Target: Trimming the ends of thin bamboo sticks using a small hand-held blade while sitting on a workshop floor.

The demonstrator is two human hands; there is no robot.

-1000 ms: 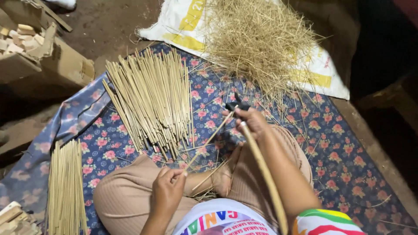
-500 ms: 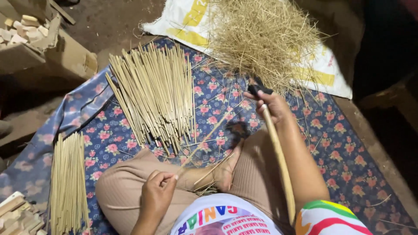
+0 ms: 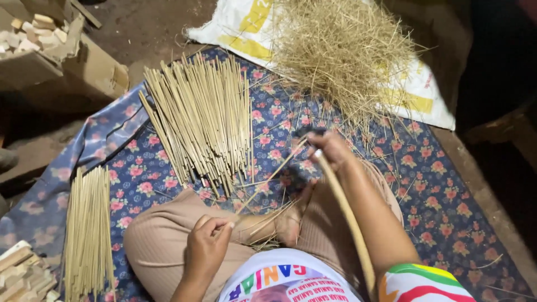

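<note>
Head view: left hand (image 3: 208, 243) pinching near end of thin stick (image 3: 267, 182), stretched over lap, just below fanned stick pile (image 3: 201, 117). Right hand (image 3: 331, 150) closed on far end, gripping dark knife (image 3: 309, 134), right of pile.

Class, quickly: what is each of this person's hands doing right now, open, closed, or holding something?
Left hand: closed, pinching the near end of a thin pale bamboo stick.
Right hand: closed on a long pale wooden handle, at the stick's far end.
</note>
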